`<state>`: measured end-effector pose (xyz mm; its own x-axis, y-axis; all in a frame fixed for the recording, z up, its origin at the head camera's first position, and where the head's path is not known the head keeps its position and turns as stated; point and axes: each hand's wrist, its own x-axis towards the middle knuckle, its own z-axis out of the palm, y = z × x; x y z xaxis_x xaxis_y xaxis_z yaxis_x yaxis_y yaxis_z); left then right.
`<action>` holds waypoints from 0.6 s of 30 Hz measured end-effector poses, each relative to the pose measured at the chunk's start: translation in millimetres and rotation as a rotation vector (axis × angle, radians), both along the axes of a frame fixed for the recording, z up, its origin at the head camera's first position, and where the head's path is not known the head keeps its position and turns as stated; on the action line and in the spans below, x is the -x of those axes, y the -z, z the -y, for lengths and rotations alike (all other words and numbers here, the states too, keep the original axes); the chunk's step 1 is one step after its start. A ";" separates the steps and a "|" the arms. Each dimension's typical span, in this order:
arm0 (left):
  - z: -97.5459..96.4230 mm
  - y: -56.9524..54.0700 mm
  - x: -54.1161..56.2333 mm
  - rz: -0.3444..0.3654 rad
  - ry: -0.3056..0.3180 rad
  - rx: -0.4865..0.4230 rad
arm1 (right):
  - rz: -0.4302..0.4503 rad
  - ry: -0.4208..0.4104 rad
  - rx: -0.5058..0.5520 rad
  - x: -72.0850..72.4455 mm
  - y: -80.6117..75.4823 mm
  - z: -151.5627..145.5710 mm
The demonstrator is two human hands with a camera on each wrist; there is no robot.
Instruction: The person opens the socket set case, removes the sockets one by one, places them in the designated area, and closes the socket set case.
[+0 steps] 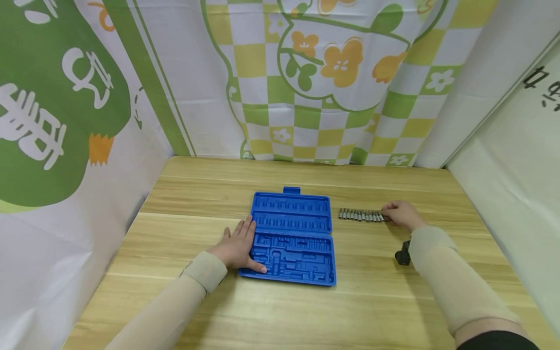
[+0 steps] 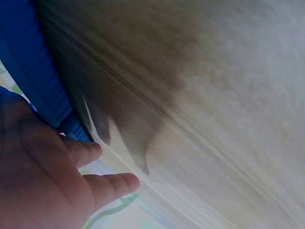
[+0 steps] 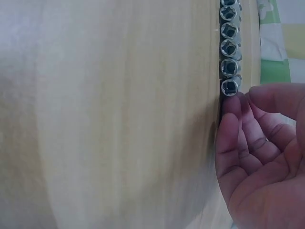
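Observation:
A blue molded socket-set case (image 1: 293,228) lies unfolded on the table, its shaped recesses bare. My left hand (image 1: 236,245) rests along its left edge, fingers spread, with the thumb over the lower half. In the left wrist view, spread fingers (image 2: 109,188) show beside the blue case wall (image 2: 33,62). Right of the case lies a straight row of small metal sockets (image 1: 360,215). My right hand (image 1: 403,214) pinches the right end of this row with curled fingers. From the right wrist, the square openings of the sockets (image 3: 230,47) show, fingertips right at the last one.
The wooden table (image 1: 288,316) reaches back to a patterned cloth (image 1: 319,121). White printed sheets hang at the left and right sides. A small black device (image 1: 402,255) sits at the right wrist, by the sleeve.

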<state>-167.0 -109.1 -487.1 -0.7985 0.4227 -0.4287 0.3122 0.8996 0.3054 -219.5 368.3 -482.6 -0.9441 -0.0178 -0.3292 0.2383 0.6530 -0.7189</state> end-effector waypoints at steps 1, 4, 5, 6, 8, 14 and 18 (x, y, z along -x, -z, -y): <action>-0.1 0.4 0.6 -0.001 0.001 0.003 | 0.001 0.013 0.026 -0.4 0.8 -0.6; -0.2 1.6 2.8 -0.006 0.001 0.010 | -0.002 0.041 0.077 -1.8 3.9 -2.3; -0.4 1.7 3.5 -0.009 0.002 0.010 | -0.004 0.047 0.087 -2.4 5.1 -3.0; -0.5 1.8 4.4 -0.012 0.002 0.010 | -0.004 0.051 0.093 -2.9 6.0 -3.6; -0.7 2.1 6.8 -0.017 -0.001 0.006 | -0.008 0.060 0.093 -3.9 7.6 -3.9; -2.6 6.1 13.8 -0.030 -0.019 -0.036 | -0.103 0.022 -0.024 -18.0 1.5 5.0; -0.5 10.8 10.5 -0.029 -0.033 -0.111 | -0.220 -0.017 -0.091 -41.4 -6.7 23.1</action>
